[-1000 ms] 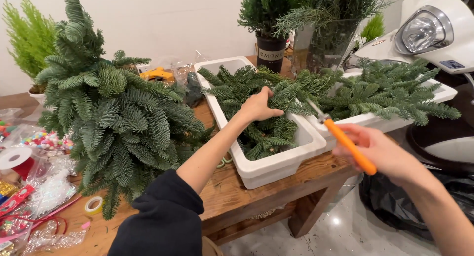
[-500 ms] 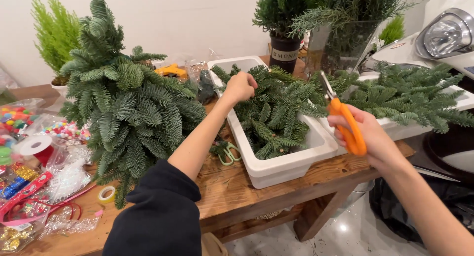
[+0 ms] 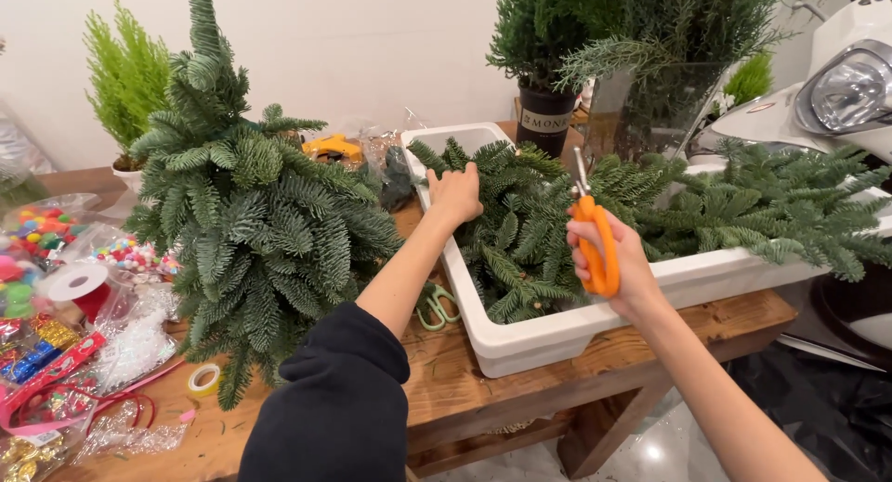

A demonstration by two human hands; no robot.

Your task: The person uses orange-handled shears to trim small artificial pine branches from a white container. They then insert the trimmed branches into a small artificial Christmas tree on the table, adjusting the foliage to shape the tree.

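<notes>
The left hand point(image 3: 455, 196) is pressing down, fingers curled, onto the dark green, flat-needled fir cuttings point(image 3: 520, 250) that are filling the white rectangular plastic tub point(image 3: 548, 338); whether the fingers are actually closing around a sprig is hidden by the needles. The right hand point(image 3: 621, 264) is gripping the orange-handled scissors point(image 3: 595, 236) firmly, metal blades pointing up and appearing closed, just above the tub's contents. The tub is sitting on the rough wooden table point(image 3: 446, 380), its far right end covered by overhanging branches. Beside the left forearm, a small cone-shaped tree of bundled fir sprigs point(image 3: 246, 222) is standing upright. Green-handled snips point(image 3: 435, 307) are lying partly hidden behind the forearm. A roll of yellow tape point(image 3: 203, 379) is lying near the tree's base.
</notes>
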